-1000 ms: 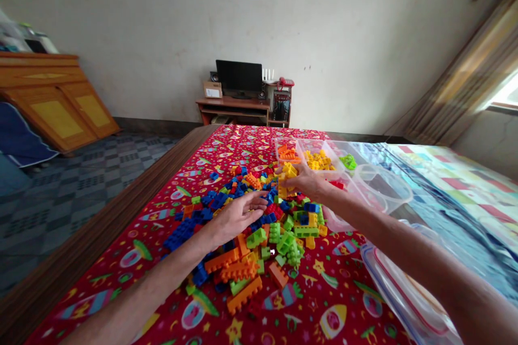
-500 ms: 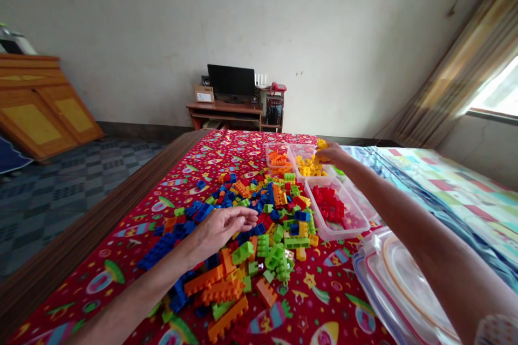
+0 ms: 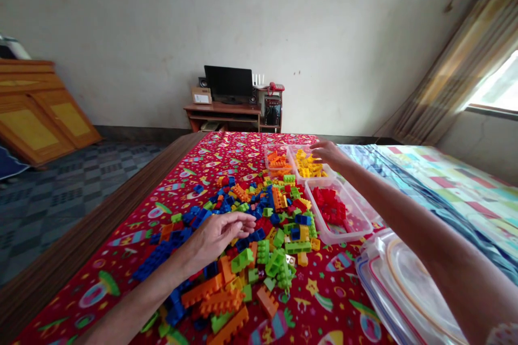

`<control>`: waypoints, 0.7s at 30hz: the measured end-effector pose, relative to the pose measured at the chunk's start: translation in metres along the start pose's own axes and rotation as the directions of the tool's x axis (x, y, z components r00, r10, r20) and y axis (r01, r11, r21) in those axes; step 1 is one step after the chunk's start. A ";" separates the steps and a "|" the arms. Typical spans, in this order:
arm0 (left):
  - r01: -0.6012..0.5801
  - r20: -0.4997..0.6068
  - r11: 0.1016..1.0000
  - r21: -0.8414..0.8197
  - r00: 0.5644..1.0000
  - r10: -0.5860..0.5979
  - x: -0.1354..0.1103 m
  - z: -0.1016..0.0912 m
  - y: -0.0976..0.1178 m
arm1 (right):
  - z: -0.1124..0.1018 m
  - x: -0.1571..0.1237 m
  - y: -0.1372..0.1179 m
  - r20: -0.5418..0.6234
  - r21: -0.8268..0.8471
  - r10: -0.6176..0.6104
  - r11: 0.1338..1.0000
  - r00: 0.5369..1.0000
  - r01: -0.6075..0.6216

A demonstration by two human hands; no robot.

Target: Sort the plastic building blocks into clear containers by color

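My left hand (image 3: 226,232) hovers over a mixed pile of toy building bricks, its fingers stretched out and nothing in them. Close by it lie green bricks (image 3: 278,262), orange bricks (image 3: 222,302) and blue bricks (image 3: 156,259). At the far right, my right hand (image 3: 327,153) is above the edge of a clear plastic box (image 3: 332,177) of yellow bricks (image 3: 309,164). Its fingers are apart and look empty. Beside that box stands one with orange bricks (image 3: 278,159). Nearer to me, another clear box (image 3: 358,221) has red bricks (image 3: 329,205) in it.
Clear lids (image 3: 399,285) lie stacked at the near right, under my right forearm. A red patterned cloth (image 3: 311,307) covers the surface. Against the wall stands a desk (image 3: 222,110) with a monitor (image 3: 229,84). A wooden cabinet (image 3: 44,113) is at the left.
My right hand has let go of the yellow bricks over the yellow box, and its fingers have opened. My left hand stays almost in place above the pile.
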State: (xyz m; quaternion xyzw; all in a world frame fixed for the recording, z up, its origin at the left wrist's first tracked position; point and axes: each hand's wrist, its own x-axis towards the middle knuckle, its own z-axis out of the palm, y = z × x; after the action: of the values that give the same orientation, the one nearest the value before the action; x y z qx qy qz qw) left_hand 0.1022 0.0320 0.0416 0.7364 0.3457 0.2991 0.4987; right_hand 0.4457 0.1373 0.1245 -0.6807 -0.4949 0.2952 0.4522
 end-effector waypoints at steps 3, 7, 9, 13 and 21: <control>-0.019 0.002 0.994 0.105 1.000 0.019 -0.002 0.003 0.007 | 0.003 -0.021 -0.009 0.110 -0.052 -0.069 0.996 0.992 0.075; -0.091 0.025 0.938 0.336 0.996 0.088 -0.007 0.006 0.022 | 0.007 -0.055 -0.015 0.333 -0.220 -0.168 0.943 0.928 0.250; -0.147 0.043 0.886 0.439 0.989 0.143 -0.009 0.007 0.030 | 0.006 -0.079 -0.013 0.480 -0.346 -0.222 0.841 0.849 0.416; -0.262 0.093 0.787 0.558 0.963 0.254 -0.012 0.012 0.041 | 0.000 -0.131 0.009 0.662 -0.466 -0.343 0.509 0.667 0.724; -0.501 0.440 0.523 0.689 0.863 0.248 -0.033 0.044 0.028 | 0.014 -0.178 0.058 0.790 -0.448 -0.450 0.044 0.418 0.893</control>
State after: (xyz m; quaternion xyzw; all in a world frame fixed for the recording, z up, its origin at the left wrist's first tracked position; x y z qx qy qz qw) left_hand 0.1239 -0.0252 0.0507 0.9703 0.1957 0.1083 0.0923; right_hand 0.3973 -0.0314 0.0577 -0.3784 -0.9195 -0.1060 0.0098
